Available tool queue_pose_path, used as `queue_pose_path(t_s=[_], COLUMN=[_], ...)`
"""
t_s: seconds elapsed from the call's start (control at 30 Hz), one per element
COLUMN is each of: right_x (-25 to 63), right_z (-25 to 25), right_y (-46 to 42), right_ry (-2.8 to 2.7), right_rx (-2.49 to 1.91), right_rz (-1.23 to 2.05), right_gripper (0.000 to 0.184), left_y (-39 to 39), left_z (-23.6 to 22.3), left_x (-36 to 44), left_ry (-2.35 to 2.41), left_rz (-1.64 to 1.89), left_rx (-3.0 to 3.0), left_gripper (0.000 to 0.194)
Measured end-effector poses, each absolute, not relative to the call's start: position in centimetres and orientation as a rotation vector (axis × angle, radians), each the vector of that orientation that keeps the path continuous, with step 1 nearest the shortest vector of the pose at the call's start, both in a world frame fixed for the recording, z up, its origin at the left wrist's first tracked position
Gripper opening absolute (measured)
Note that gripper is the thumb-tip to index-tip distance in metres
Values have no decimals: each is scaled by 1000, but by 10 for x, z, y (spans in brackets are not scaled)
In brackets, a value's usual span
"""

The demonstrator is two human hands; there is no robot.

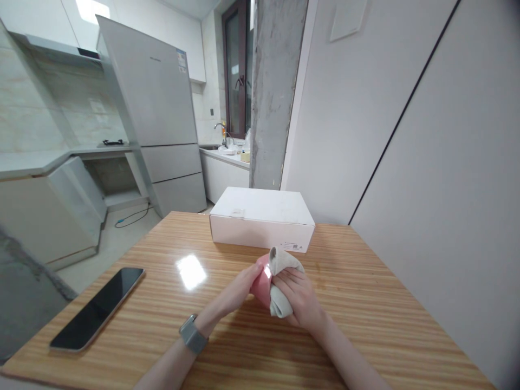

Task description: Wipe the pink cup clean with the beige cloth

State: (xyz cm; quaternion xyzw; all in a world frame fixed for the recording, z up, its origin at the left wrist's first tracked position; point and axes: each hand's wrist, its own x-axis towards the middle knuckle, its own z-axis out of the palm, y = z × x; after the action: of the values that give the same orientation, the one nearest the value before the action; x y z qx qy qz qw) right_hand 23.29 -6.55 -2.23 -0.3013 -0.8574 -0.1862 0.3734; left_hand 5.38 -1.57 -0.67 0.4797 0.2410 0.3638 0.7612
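Note:
My left hand (248,277) holds a glossy pink bowl-like vessel (262,290) from its left side, thumb and fingers closed around it. The vessel is tipped sideways above the table, and its exact shape is partly hidden. On its right side my right hand (298,298) grips a folded light grey cloth (280,303) and presses it against the vessel's rim or opening. Cloth folds stick out above and below the right fingers. How far the cloth reaches inside cannot be seen.
A closed white box (260,230) lies just beyond my hands on the wooden table (365,303). To the left is a black-screened phone (99,309). Behind stand a tall fridge (162,103), a counter with a sink (209,147), and a concrete column (276,92).

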Motion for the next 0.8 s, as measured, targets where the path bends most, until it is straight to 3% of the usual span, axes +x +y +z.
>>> queue_pose_path(t_s=[0.13, 0.4, 0.5, 0.63, 0.8], right_x=[234, 223, 218, 204, 197], right_z=[-26, -23, -21, -16, -12], right_y=[-68, -75, -78, -84, -86], right_ry=[-2111, -1896, -2010, -2204, -2229], right_rx=[-840, -968, -871, -650, -616], right_rz=[-447, -186, -337, -553, -523], right_gripper=[42, 35, 38, 38, 35], left_y=[-22, -20, -18, -17, -13], left_z=[-5, -17, -16, -12, -11], left_x=[51, 57, 58, 53, 45], left_ry=[503, 333, 322, 388, 539], left_rz=[766, 729, 716, 659, 714], left_rx=[1176, 1002, 916, 843, 997], left_gripper=[44, 41, 37, 51, 32])
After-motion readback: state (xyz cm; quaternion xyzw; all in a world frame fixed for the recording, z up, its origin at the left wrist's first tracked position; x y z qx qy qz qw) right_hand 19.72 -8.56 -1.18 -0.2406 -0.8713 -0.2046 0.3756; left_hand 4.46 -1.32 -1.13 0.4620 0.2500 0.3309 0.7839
